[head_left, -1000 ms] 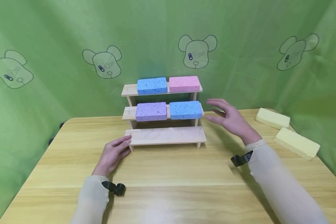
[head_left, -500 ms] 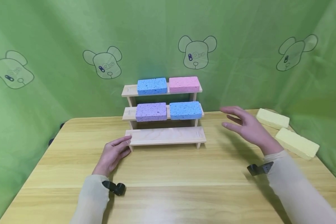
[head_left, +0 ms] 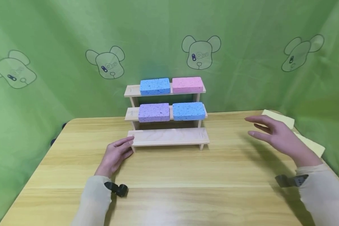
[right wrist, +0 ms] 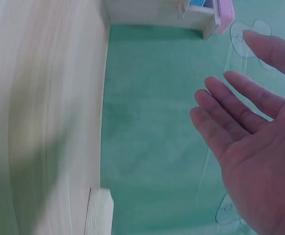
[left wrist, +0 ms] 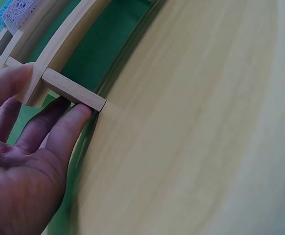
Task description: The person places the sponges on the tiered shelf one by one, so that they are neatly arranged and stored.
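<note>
In the head view my left hand (head_left: 114, 157) grips the left end of the lowest step of a three-tier wooden display shelf (head_left: 168, 137). The left wrist view shows its fingers (left wrist: 66, 129) against the shelf's leg. On the top tier sit a blue sponge (head_left: 154, 86) and a pink sponge (head_left: 187, 84). The middle tier bears a purple sponge (head_left: 153, 112) and another blue sponge (head_left: 188, 110). Over the table's right side, my right hand (head_left: 282, 135) holds nothing, its fingers apart. It partly covers two pale yellow sponges (head_left: 281, 118) at the right edge.
The wooden table (head_left: 186, 179) ends at a green curtain (head_left: 243, 78) printed with bear heads, which hangs behind and along both sides. A black wrist camera (head_left: 120, 190) is strapped to the left sleeve, another (head_left: 288, 181) to the right.
My right hand has moved right, away from the shelf and toward the yellow sponges, now overlapping them in the head view. The left hand and the sponges on the shelf have stayed put.
</note>
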Demonstrator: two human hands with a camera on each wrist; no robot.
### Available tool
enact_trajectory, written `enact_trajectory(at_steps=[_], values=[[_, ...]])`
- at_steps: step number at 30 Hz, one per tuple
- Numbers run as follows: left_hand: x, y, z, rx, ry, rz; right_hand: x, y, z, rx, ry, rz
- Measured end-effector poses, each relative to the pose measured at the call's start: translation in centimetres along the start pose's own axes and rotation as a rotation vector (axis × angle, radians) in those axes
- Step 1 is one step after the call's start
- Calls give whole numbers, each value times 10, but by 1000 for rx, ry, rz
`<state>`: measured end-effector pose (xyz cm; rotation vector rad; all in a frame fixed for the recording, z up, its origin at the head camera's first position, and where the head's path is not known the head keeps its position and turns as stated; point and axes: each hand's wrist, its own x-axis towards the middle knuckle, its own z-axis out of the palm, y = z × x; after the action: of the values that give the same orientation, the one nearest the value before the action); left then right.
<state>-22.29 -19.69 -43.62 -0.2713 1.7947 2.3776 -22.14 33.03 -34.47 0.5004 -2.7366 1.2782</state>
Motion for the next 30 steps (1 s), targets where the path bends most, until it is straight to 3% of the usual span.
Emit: enact_trajectory(at_steps=[10, 15, 23, 30], values=[[1, 0, 1, 1, -1, -4, -27, 24, -19, -65, 28, 29], [0, 0, 0, 0, -1, -3, -43, 37, -30, -116, 36, 84], [-1, 2, 0, -18, -1, 7, -60, 56, -41, -117, 40, 122], [0, 1, 0, -10, -2, 7, -81, 81, -53, -119, 52, 203]])
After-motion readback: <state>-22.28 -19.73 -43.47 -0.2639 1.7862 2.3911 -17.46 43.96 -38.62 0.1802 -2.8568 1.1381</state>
